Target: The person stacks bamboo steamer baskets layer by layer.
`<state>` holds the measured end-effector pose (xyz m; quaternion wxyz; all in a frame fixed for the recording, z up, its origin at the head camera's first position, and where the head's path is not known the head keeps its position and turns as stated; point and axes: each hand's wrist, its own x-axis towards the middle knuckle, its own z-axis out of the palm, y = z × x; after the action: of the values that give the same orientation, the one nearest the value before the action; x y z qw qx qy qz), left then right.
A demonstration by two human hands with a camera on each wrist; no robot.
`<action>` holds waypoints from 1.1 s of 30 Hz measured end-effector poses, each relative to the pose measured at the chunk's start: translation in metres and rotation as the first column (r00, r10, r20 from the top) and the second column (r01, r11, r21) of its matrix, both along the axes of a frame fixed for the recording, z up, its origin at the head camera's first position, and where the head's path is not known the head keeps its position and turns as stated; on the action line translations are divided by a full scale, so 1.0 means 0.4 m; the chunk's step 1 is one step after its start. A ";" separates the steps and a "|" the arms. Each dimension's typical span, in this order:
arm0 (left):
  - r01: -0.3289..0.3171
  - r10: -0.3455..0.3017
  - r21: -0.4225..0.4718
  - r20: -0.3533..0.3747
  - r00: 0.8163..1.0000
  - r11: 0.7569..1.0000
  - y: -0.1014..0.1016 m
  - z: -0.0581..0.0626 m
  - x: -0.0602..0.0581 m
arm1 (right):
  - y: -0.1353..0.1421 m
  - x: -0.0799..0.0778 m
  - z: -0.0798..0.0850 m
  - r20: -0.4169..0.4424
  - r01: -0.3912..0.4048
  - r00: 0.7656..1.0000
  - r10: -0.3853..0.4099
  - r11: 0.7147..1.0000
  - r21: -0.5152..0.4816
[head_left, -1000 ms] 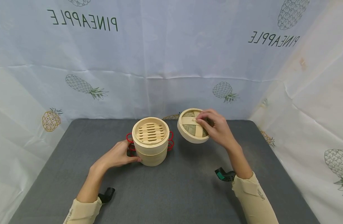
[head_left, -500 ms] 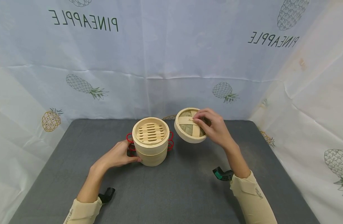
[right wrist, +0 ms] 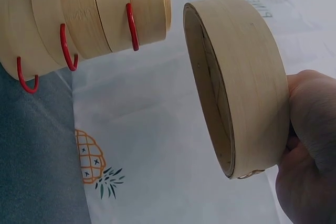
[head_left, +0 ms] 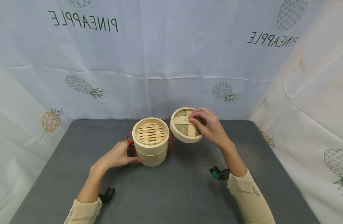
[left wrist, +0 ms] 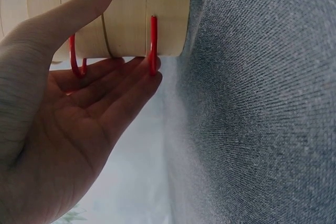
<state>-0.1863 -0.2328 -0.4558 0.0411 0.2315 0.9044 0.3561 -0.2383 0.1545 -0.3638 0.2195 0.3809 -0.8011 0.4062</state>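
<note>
A round bamboo steamer (head_left: pixel 152 152) of stacked tiers stands upright on the dark table, its slatted top tier uncovered. Red loop handles (right wrist: pixel 66 48) stick out from its sides. My left hand (head_left: pixel 115 154) holds it at the lower left, thumb on the front wall and fingers against the side near the handles, as the left wrist view shows. To the right, my right hand (head_left: pixel 210 126) pinches the bamboo lid (head_left: pixel 180 129) by the centre of its crossed top bands. The lid hangs tilted in the air, close to the steamer's upper rim but apart from it in the right wrist view.
The grey table (head_left: pixel 171 193) reaches back to a white curtain (head_left: pixel 182 56) printed with pineapples, right behind the steamer. Black wrist devices (head_left: pixel 219 173) are strapped to both forearms.
My right hand has carried the lid left, closer to the steamer's right side. The left hand and the steamer have stayed in place.
</note>
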 end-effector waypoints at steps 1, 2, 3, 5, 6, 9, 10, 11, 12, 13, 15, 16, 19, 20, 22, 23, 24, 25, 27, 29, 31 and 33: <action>0.001 -0.001 0.001 0.003 1.000 1.000 0.000 0.000 0.000 | -0.003 0.000 0.001 -0.003 -0.006 1.000 0.006 1.000 -0.001; 0.002 -0.002 0.002 0.006 1.000 1.000 0.000 0.000 0.000 | -0.005 -0.001 0.001 -0.005 -0.011 1.000 0.011 1.000 -0.004; 0.003 -0.003 0.003 0.009 1.000 1.000 0.000 0.000 0.000 | -0.008 -0.001 0.002 -0.008 -0.016 1.000 0.016 1.000 -0.005; 0.003 -0.003 0.005 0.015 1.000 1.000 0.000 0.000 0.000 | -0.013 -0.002 0.003 -0.015 -0.027 1.000 0.027 1.000 -0.008; 0.005 -0.005 0.006 0.016 1.000 1.000 0.000 0.000 0.000 | -0.017 -0.001 0.005 -0.018 -0.032 0.999 0.031 0.999 -0.008; 0.004 -0.004 0.007 0.013 1.000 1.000 0.001 -0.001 0.000 | -0.027 -0.002 0.009 -0.025 -0.040 0.999 0.040 0.999 -0.008; 0.004 -0.004 0.007 0.011 1.000 1.000 0.001 -0.001 0.000 | -0.030 -0.002 0.010 -0.026 -0.041 0.999 0.041 0.999 -0.007; 0.005 -0.005 0.007 0.010 1.000 1.000 0.001 -0.001 0.000 | -0.033 -0.002 0.011 -0.025 -0.041 0.999 0.041 0.999 -0.007; 0.005 -0.005 0.006 0.008 1.000 1.000 0.001 -0.001 0.000 | -0.036 -0.001 0.013 -0.023 -0.041 0.999 0.041 0.999 -0.006; 0.005 -0.005 0.006 0.006 1.000 1.000 0.001 -0.001 0.000 | -0.039 0.000 0.014 -0.020 -0.042 0.999 0.042 0.999 -0.005; 0.005 -0.005 0.007 0.005 1.000 1.000 0.001 -0.001 0.000 | -0.046 0.001 0.016 -0.014 -0.045 0.999 0.045 0.999 -0.001; 0.005 -0.006 0.008 0.004 1.000 1.000 0.000 -0.001 0.000 | -0.050 0.002 0.017 -0.009 -0.048 0.999 0.048 0.999 0.001; 0.006 -0.006 0.008 0.005 1.000 1.000 0.000 -0.001 0.001 | -0.061 0.003 0.019 -0.002 -0.055 0.998 0.055 0.998 0.008; 0.006 -0.006 0.008 0.006 1.000 1.000 -0.001 -0.001 0.002 | -0.065 0.004 0.019 0.000 -0.057 0.998 0.057 0.998 0.010; 0.007 -0.007 0.009 0.007 1.000 1.000 -0.001 -0.001 0.002 | -0.072 0.004 0.020 0.002 -0.059 0.998 0.059 0.998 0.015; 0.007 -0.007 0.010 0.007 1.000 1.000 -0.002 -0.002 0.002 | -0.076 0.003 0.021 -0.002 -0.060 0.998 0.060 0.998 0.015; 0.007 -0.007 0.012 0.006 1.000 1.000 -0.002 -0.002 0.002 | -0.080 0.002 0.022 -0.006 -0.063 0.998 0.063 0.998 0.015; 0.006 -0.006 0.014 0.006 1.000 1.000 -0.002 -0.003 0.002 | -0.084 0.001 0.022 -0.007 -0.064 0.998 0.064 0.998 0.015; 0.006 -0.006 0.016 0.004 1.000 1.000 -0.003 -0.004 0.002 | -0.091 -0.001 0.024 -0.012 -0.066 0.998 0.066 0.998 0.012; 0.004 -0.004 0.014 0.001 1.000 1.000 -0.004 -0.005 0.002 | -0.100 -0.004 0.024 -0.018 -0.070 0.997 0.071 0.997 0.010; 0.004 -0.004 0.011 -0.001 1.000 1.000 -0.004 -0.004 0.002 | -0.107 -0.005 0.025 -0.017 -0.073 0.997 0.073 0.997 0.009; 0.004 -0.004 0.009 0.000 1.000 1.000 -0.003 -0.004 0.001 | -0.114 -0.006 0.026 -0.020 -0.076 0.997 0.076 0.997 0.012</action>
<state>-0.1858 -0.2341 -0.4573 0.0405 0.2335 0.9023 0.3602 -0.2405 0.1090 -0.3534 0.2098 0.4165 -0.7860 0.4059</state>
